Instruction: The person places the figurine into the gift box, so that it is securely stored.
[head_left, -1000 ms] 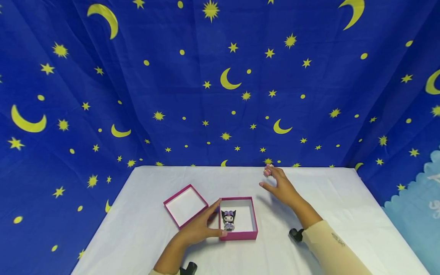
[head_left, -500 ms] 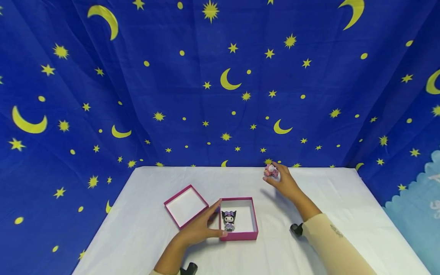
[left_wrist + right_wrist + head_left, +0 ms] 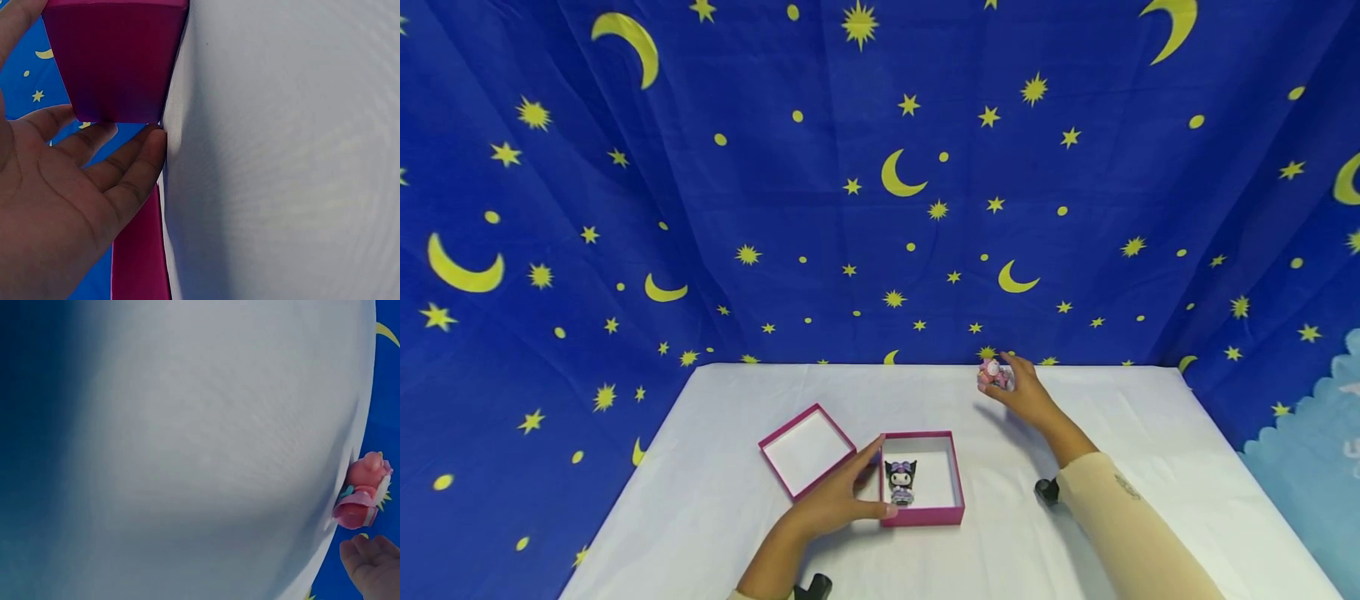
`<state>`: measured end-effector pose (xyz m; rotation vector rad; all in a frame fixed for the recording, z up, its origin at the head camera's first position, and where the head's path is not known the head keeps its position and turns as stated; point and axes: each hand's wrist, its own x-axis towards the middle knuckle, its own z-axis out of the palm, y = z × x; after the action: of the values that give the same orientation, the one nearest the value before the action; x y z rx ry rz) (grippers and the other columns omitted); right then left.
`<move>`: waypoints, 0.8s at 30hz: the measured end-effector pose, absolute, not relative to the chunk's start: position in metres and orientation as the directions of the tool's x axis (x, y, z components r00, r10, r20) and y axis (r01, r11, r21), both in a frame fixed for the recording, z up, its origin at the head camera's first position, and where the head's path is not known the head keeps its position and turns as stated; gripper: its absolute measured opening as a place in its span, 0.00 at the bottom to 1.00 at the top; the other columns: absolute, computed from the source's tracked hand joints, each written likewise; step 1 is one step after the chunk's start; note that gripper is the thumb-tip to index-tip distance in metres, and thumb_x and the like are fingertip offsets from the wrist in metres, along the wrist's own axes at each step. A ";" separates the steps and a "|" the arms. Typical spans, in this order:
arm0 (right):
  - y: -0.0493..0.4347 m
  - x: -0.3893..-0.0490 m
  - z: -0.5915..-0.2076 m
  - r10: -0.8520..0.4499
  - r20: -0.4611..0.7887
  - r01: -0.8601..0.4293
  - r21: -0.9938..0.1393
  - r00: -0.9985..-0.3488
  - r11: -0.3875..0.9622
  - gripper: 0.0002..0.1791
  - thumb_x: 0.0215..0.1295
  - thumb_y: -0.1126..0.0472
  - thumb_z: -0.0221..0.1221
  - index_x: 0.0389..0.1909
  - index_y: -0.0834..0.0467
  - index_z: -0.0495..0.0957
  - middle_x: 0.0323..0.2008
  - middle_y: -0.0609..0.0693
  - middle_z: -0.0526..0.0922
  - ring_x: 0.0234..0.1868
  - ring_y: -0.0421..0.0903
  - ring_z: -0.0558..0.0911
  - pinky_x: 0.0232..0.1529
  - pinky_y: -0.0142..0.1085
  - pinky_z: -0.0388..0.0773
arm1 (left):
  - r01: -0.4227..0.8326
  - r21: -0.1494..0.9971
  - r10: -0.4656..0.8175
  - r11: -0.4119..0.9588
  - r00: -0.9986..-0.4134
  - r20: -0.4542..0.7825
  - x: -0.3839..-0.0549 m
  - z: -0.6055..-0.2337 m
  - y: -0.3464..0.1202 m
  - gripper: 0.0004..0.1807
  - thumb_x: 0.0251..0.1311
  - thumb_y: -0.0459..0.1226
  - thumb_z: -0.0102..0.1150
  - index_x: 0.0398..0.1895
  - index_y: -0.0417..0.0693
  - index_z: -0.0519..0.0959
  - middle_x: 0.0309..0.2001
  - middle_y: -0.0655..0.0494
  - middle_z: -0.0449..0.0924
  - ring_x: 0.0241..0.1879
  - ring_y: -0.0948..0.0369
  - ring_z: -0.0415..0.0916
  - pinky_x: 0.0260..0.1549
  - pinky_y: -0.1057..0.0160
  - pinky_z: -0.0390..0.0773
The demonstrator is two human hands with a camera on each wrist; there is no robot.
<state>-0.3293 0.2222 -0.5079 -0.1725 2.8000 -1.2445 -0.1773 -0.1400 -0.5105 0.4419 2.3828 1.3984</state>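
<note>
An uncovered magenta box (image 3: 921, 518) with a white inside stands near the middle of the table. In its left part is a small figurine (image 3: 900, 482) with black pointed ears and a purple bow. My left hand (image 3: 831, 504) holds the box at its left side, thumb at the front wall and index finger at the back corner; in the left wrist view its fingers rest beside the box wall (image 3: 119, 69). At the far edge, my right hand (image 3: 1030, 404) reaches around a pink figurine (image 3: 992, 372). The right wrist view shows fingertips (image 3: 359, 553) apart from the pink figurine (image 3: 359, 490).
Left of the box lies its magenta lid (image 3: 807, 450), white inside up, touched or overlapped by my left hand. A white cloth covers the table (image 3: 730, 517). Behind and beside it hang blue curtains (image 3: 820, 208) with yellow moons and stars.
My right hand has moved slightly to the right around the pink figurine, so more of the figurine shows. My left hand, the box and the dark-eared figurine have stayed put.
</note>
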 end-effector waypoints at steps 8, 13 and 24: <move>0.225 -0.337 -0.512 -0.128 -0.056 -0.042 -0.757 -0.990 0.652 0.53 0.67 0.44 0.64 0.81 0.61 0.45 0.79 0.70 0.41 0.78 0.73 0.50 0.75 0.69 0.51 | 0.095 0.885 0.437 0.456 -0.890 -0.130 -0.178 -0.511 -0.140 0.60 0.51 0.51 0.77 0.82 0.65 0.48 0.82 0.47 0.48 0.80 0.43 0.50 0.77 0.39 0.54; 0.226 -0.340 -0.514 -0.126 -0.038 -0.054 -0.755 -0.991 0.653 0.51 0.67 0.47 0.64 0.80 0.62 0.47 0.78 0.71 0.44 0.75 0.71 0.58 0.75 0.66 0.57 | 0.106 0.884 0.446 0.455 -0.887 -0.123 -0.178 -0.512 -0.140 0.60 0.51 0.51 0.76 0.83 0.63 0.47 0.82 0.47 0.47 0.79 0.43 0.51 0.76 0.40 0.56; 0.224 -0.342 -0.514 -0.202 -0.009 -0.134 -0.717 -0.979 0.684 0.50 0.64 0.54 0.68 0.78 0.66 0.51 0.75 0.73 0.51 0.70 0.71 0.66 0.74 0.63 0.62 | 0.112 0.890 0.452 0.442 -0.885 -0.113 -0.178 -0.514 -0.141 0.60 0.51 0.50 0.76 0.82 0.65 0.47 0.82 0.46 0.48 0.79 0.44 0.51 0.76 0.40 0.56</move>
<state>-0.3424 0.2243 -0.5143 -0.2803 2.8026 -1.1818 -0.1784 -0.1410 -0.5140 0.4816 2.3636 1.4212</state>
